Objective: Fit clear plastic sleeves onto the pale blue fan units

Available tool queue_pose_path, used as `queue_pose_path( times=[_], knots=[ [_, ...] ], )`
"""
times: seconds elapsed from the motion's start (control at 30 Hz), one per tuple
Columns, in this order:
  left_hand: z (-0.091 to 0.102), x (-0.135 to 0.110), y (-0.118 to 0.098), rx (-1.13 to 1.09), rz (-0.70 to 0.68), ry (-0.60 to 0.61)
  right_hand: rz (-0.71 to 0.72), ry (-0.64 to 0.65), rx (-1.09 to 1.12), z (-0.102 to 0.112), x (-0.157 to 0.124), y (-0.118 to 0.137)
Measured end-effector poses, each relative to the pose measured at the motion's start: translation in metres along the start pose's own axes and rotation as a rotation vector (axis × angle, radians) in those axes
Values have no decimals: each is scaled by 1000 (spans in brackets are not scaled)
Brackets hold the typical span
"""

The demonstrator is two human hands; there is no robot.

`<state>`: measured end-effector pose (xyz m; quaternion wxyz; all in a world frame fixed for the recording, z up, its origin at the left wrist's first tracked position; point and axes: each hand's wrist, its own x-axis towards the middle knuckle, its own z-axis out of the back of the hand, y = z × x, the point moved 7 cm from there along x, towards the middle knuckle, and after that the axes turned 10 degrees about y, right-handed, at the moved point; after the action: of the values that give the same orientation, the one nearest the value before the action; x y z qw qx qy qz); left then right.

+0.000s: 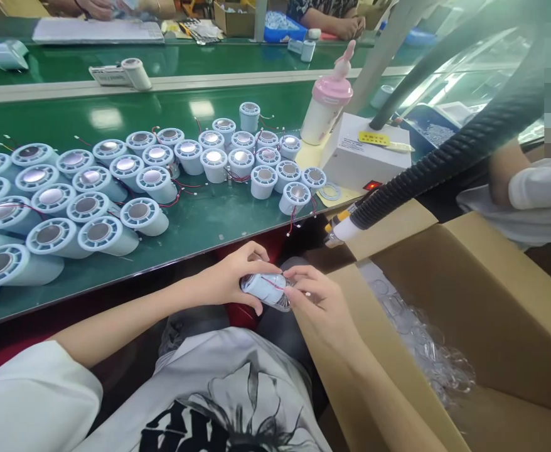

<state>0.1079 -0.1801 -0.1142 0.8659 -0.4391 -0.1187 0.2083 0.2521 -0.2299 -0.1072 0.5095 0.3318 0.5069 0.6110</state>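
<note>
White housing (267, 290) — gripped by both hands, left (231, 279), right (320, 301).

Green bench (219, 220) with many white cylindrical housings (139, 182), a pink-capped bottle (325, 107), a white box (364, 157).

This is a factory assembly line. A long green desk (219, 220) runs across the view, crowded with dozens of identical white cylindrical parts (115, 188) trailing thin red wires. A black corrugated hose (445, 157) ends in a tool tip beside a white control box (364, 157). An open cardboard carton (492, 301) holds clear plastic pieces (426, 345). Across the desk, other workers' hands (346, 25) sit among boxes and a blue bin (280, 25) of parts.
</note>
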Motion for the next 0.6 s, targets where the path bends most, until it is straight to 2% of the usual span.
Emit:
queue_pose_path(
  times=[0.1, 0.2, 0.27, 0.33, 0.43, 0.6],
  knots=[
    [-10, 1, 3, -225, 3, 87, -63, -55, 173, 7, 3, -8],
    [-16, 0, 6, -515, 81, 93, -45, -48, 298, 12, 5, -12],
    [-19, -2, 9, -677, 151, 42, 24, 22, 265, 11, 5, -9],
    [-21, -5, 11, -801, 209, -9, 130, 76, 95, 10, 1, -3],
    [-22, -8, 10, -813, 235, -13, 243, 90, -158, 7, -7, 3],
    [-17, -8, 1, -651, 154, 61, 207, 137, -55, 6, -11, -4]
  ],
)
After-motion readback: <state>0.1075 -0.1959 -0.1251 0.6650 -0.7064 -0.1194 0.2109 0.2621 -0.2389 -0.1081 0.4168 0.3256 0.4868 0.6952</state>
